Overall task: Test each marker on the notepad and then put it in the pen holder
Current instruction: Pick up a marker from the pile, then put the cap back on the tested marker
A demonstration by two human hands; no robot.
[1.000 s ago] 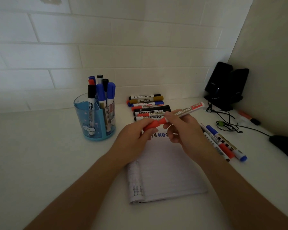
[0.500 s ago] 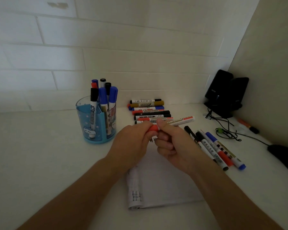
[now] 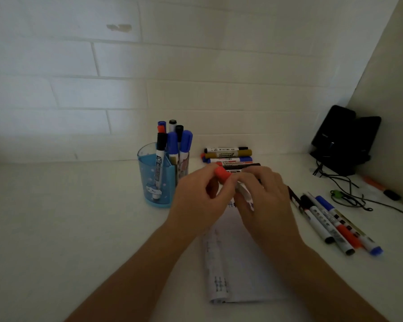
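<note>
Left hand (image 3: 196, 203) pinches red cap (image 3: 222, 175); right hand (image 3: 268, 201) curled round white marker (image 3: 244, 194) (blurred, cap seemingly off) above notepad (image 3: 242, 275). Pen holder (image 3: 149, 177) left, toward surface's back edge.

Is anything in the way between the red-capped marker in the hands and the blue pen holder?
Nothing visible does. The left hand and right hand hold the red-capped marker to the right of the pen holder, bare table between them. The markers already in it fill part of its opening.

I see a translucent blue plastic pen holder (image 3: 157, 182); right of it, matt ruled paper notepad (image 3: 242, 263), smooth plastic red cap (image 3: 222, 174).
</note>
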